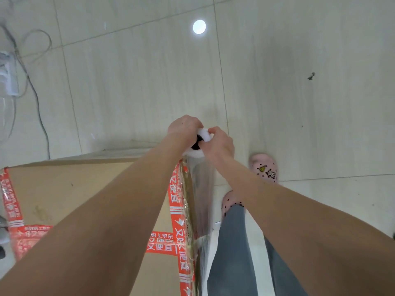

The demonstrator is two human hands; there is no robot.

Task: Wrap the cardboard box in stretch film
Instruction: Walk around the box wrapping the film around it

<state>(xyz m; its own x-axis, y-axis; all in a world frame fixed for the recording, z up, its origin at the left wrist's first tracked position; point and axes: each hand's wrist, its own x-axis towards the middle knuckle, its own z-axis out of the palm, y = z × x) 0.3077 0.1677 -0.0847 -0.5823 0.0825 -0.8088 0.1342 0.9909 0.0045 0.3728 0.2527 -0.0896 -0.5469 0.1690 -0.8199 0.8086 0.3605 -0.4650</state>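
Note:
A large cardboard box [64,189] with red printed tape stands on the floor at the lower left. A white roll of stretch film [203,135] is held upright off the box's far right corner. My left hand [181,130] grips the roll from the left, and my right hand [220,144] grips it from the right. Clear film [201,189] runs from the roll down along the box's right side. The lower part of the roll is hidden by my hands.
My feet in pink slippers [264,167] stand on the tiled floor right of the box. Grey cables [38,99] and a white device [8,75] lie at the far left. A ceiling light reflects on the tiles [199,26].

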